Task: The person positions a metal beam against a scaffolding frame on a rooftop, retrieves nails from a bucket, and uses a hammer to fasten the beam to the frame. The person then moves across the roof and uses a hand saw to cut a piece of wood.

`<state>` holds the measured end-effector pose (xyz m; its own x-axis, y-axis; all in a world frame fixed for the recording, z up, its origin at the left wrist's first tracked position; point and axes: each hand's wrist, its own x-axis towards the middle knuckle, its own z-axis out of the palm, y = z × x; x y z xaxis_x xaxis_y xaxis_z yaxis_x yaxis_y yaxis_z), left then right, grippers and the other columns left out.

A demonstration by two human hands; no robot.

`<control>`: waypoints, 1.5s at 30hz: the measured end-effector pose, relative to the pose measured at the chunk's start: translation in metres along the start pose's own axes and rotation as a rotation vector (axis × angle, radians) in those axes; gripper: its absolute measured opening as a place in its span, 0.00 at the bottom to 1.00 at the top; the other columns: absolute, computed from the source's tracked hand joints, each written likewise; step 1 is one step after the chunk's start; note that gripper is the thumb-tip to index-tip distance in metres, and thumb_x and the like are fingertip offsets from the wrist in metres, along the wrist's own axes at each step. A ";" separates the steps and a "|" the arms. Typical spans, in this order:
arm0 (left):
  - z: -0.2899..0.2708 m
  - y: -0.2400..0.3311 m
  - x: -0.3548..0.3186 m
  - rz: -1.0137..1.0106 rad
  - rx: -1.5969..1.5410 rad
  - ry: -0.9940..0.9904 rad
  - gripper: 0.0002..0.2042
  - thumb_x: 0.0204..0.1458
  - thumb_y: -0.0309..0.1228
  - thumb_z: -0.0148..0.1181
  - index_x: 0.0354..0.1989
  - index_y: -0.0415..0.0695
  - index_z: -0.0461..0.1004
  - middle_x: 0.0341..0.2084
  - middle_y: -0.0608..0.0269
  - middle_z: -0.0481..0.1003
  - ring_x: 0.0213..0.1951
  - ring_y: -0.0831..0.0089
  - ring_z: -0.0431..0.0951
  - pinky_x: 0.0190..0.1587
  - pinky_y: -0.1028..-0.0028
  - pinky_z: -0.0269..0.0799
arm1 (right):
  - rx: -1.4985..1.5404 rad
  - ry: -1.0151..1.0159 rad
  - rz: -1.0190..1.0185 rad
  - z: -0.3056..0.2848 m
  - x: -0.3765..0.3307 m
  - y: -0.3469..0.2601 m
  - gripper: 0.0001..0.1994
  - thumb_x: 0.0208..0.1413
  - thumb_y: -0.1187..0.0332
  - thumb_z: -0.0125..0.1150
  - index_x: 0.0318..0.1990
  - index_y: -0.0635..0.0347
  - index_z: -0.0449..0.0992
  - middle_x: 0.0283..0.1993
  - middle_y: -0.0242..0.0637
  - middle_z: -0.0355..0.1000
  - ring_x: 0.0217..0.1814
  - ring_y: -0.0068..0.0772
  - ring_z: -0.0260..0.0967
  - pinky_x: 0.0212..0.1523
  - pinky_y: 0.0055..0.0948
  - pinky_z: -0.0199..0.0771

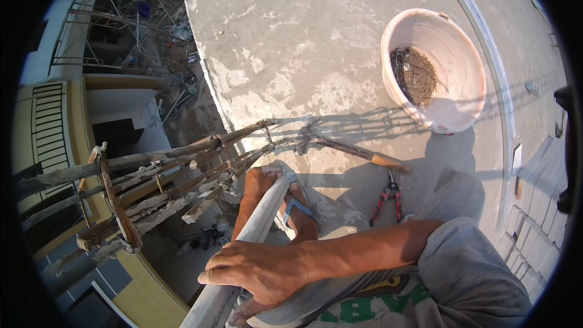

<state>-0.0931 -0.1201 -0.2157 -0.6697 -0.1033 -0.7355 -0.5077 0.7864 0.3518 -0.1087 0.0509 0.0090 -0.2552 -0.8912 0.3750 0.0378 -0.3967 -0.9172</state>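
A whitish, long pole slants from the lower edge up to the slab's edge. My right hand lies across it from the right, fingers wrapped over the top and thumb underneath. At the far end of the pole, my left hand is closed with its fingers curled against it; the pole partly hides this grip. My foot, in a blue-strapped flip-flop, stands just right of that end. Beyond my hands, a hammer with a wooden handle lies on the concrete. Red-and-black cutting pliers lie nearer me.
A pale bucket with brown nail-like pieces inside stands at the far right. Left of my hands, tied bars with square ties stick out past the slab edge, with a drop below. Pale blocks are stacked at right.
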 end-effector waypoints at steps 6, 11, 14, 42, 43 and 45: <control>0.004 -0.004 -0.002 0.027 -0.184 0.045 0.30 0.49 0.52 0.65 0.52 0.39 0.76 0.42 0.42 0.79 0.46 0.55 0.81 0.49 0.62 0.77 | -0.067 0.019 -0.141 0.000 0.004 0.012 0.34 0.49 0.54 0.71 0.55 0.73 0.69 0.46 0.50 0.71 0.51 0.50 0.71 0.52 0.44 0.74; -0.007 -0.003 -0.032 0.050 -0.639 0.102 0.33 0.50 0.54 0.63 0.55 0.38 0.72 0.45 0.41 0.77 0.49 0.54 0.80 0.51 0.61 0.76 | -0.172 0.183 -0.246 0.003 0.003 0.013 0.30 0.44 0.55 0.75 0.48 0.69 0.73 0.37 0.44 0.72 0.41 0.43 0.75 0.42 0.38 0.78; -0.021 -0.004 -0.075 0.085 -0.982 0.172 0.35 0.50 0.55 0.63 0.58 0.38 0.71 0.47 0.40 0.76 0.51 0.53 0.79 0.52 0.61 0.76 | -0.231 0.216 -0.269 0.003 0.002 0.013 0.30 0.44 0.55 0.75 0.48 0.70 0.72 0.37 0.44 0.72 0.42 0.44 0.75 0.43 0.38 0.79; -0.167 0.149 -0.371 0.999 -0.865 1.542 0.20 0.52 0.31 0.55 0.48 0.32 0.61 0.32 0.56 0.63 0.35 0.68 0.66 0.41 0.68 0.62 | -1.080 0.377 0.816 -0.095 -0.148 0.100 0.25 0.54 0.61 0.66 0.53 0.71 0.70 0.47 0.56 0.71 0.50 0.55 0.72 0.48 0.44 0.75; -0.166 0.151 -0.370 1.003 -0.864 1.549 0.20 0.52 0.32 0.55 0.48 0.32 0.61 0.32 0.56 0.63 0.35 0.68 0.65 0.41 0.69 0.62 | -1.124 0.345 0.867 -0.100 -0.174 0.113 0.24 0.52 0.64 0.66 0.52 0.70 0.71 0.46 0.56 0.71 0.50 0.55 0.72 0.49 0.44 0.75; -0.163 0.156 -0.369 1.005 -0.858 1.553 0.20 0.52 0.32 0.55 0.48 0.32 0.60 0.32 0.56 0.63 0.35 0.69 0.65 0.41 0.69 0.62 | -1.164 0.284 1.001 -0.098 -0.212 0.136 0.23 0.49 0.67 0.67 0.51 0.69 0.71 0.46 0.55 0.71 0.51 0.55 0.72 0.50 0.45 0.75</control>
<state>-0.0142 -0.0587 0.2049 -0.3883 -0.5973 0.7017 0.4993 0.5036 0.7050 -0.1442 0.2071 -0.2083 -0.7568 -0.5563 -0.3432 -0.4096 0.8128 -0.4143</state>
